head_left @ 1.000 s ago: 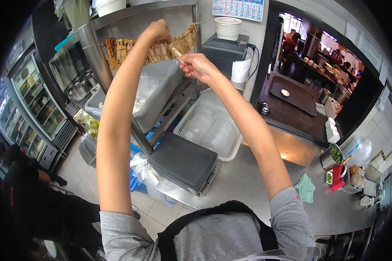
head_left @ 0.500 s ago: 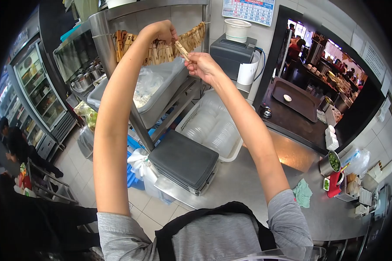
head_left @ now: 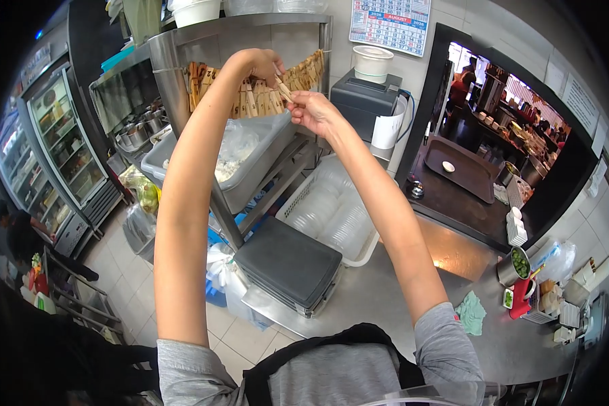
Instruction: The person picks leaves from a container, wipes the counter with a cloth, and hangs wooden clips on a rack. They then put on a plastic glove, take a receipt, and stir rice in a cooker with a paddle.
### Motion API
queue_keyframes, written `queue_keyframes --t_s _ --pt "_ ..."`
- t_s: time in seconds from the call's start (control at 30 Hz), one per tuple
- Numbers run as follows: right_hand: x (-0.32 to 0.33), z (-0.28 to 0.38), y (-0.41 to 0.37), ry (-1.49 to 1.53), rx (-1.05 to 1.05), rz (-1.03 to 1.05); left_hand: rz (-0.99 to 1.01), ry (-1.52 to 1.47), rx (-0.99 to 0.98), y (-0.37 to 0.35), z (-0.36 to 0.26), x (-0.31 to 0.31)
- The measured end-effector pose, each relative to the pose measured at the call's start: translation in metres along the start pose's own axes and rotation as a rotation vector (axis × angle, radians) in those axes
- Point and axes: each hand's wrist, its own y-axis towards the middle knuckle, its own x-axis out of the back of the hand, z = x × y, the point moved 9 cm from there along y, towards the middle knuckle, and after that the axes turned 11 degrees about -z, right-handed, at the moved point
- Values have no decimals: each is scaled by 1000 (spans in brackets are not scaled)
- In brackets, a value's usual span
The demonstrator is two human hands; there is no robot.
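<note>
A row of wooden clothespins [head_left: 257,98], several marked with dark numbers, hangs along a line across the steel rack. My right hand [head_left: 312,112] pinches the lower end of one wooden clothespin [head_left: 283,88], tilted in front of the row. At its upper end is my left hand [head_left: 258,64], raised against the row with fingers curled together; what they grip is hidden. Below both hands sits a grey plastic tub [head_left: 267,145] with a clear bag and white bits inside.
A steel rack post [head_left: 171,81] stands left of the row. On the steel counter are a black-lidded container [head_left: 287,257], a white basket [head_left: 365,254] of clear plastic lids and a green cloth [head_left: 471,312]. A black printer [head_left: 365,98] stands right. Another person [head_left: 30,237] is at far left.
The view has tilted up slightly, so the scene sits lower. Both hands stay at the line, and the clothespin in my right hand has turned a little and sits closer to the row.
</note>
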Motion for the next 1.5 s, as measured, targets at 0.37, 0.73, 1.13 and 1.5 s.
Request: queue_keyframes --t_s 0.37,0.73,1.13,1.5 --pt "5 -10 -32 -181 118 -103 -777 151 -284 -96 -71 15" --pt "233 -150 -414 -660 343 -1139 -195 118 66 81 92 -206" --pt "220 -210 -642 -1718 -278 -1339 -444 132 -76 211 154 -190" --pt "219 -211 -645 -1733 -143 -1340 -469 104 -35 157 124 -207"
